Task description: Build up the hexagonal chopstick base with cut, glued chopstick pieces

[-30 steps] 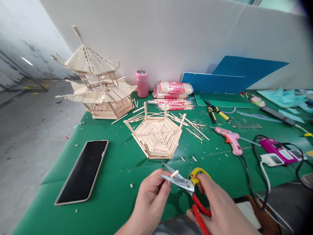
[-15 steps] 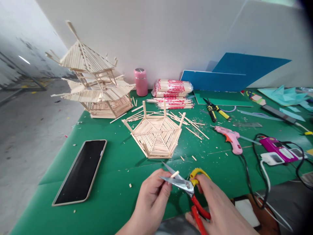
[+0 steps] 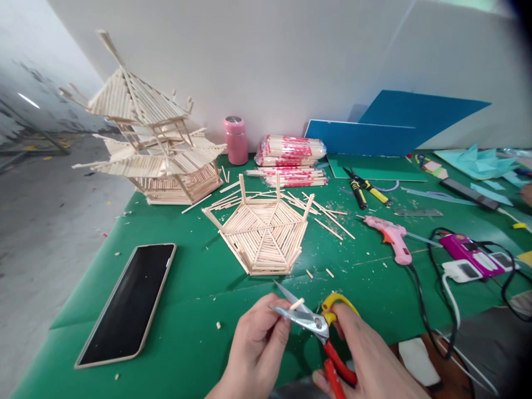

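Note:
Between the fingertips of my left hand (image 3: 261,344) is a short wooden stick (image 3: 296,304), most of it hidden by the fingers. My right hand (image 3: 366,354) grips scissors (image 3: 319,323) with red and yellow handles. Their blades are parted, with the stick lying between them. Just beyond the hands stands a hexagonal base (image 3: 266,235) made of wooden sticks, with short posts rising at its corners. Loose sticks (image 3: 330,217) lie around its far side. At the back left is a tiered pavilion (image 3: 160,149) built from the same kind of sticks.
A phone (image 3: 128,305) lies at the left. Toward the back are a pink flask (image 3: 236,141), wrapped stick bundles (image 3: 290,151) and blue boards (image 3: 386,133). Rightward are yellow-black pliers (image 3: 366,191), a pink glue gun (image 3: 390,235) and a purple power strip (image 3: 474,254) with cables.
The view has shifted slightly, moving the table objects a little left and down in the picture. Both hands keep their hold, and the stick stays between the scissor blades.

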### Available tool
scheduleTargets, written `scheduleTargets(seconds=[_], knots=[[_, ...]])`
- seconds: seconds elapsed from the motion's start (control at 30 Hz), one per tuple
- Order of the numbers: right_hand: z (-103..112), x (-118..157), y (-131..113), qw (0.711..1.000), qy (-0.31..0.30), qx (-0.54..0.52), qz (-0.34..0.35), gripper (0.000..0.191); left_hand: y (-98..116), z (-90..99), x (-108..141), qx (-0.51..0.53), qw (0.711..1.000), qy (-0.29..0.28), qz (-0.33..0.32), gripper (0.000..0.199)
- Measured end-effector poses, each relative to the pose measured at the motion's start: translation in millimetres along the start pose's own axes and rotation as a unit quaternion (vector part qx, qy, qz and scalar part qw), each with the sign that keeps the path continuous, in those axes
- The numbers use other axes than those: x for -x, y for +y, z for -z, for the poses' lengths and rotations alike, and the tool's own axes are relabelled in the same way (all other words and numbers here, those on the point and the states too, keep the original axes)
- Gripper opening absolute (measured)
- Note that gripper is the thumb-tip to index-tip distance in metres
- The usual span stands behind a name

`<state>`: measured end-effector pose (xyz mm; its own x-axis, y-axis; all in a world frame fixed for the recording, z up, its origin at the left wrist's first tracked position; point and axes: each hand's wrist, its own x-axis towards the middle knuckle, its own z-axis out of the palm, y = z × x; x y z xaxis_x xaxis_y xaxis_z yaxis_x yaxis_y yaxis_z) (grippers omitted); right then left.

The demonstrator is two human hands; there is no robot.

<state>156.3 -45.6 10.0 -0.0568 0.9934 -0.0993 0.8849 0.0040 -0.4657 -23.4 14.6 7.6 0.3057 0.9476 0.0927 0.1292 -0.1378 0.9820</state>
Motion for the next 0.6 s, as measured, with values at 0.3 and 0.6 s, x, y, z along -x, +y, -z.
scheduleTargets(seconds=[0.3, 0.6], knots=[[-11.4, 2.1, 8.3, 0.999, -0.039, -0.021, -0.017, 0.043, 2.4, -1.6, 5.5, -0.028, 0.998, 0.030, -0.051, 0.018], [-23.3, -5.6, 9.1, 0.998, -0.021, -0.057, -0.031, 0.045, -1.6, -10.2, 3.1, -0.051, 0.991, 0.117, -0.041, 0.016]])
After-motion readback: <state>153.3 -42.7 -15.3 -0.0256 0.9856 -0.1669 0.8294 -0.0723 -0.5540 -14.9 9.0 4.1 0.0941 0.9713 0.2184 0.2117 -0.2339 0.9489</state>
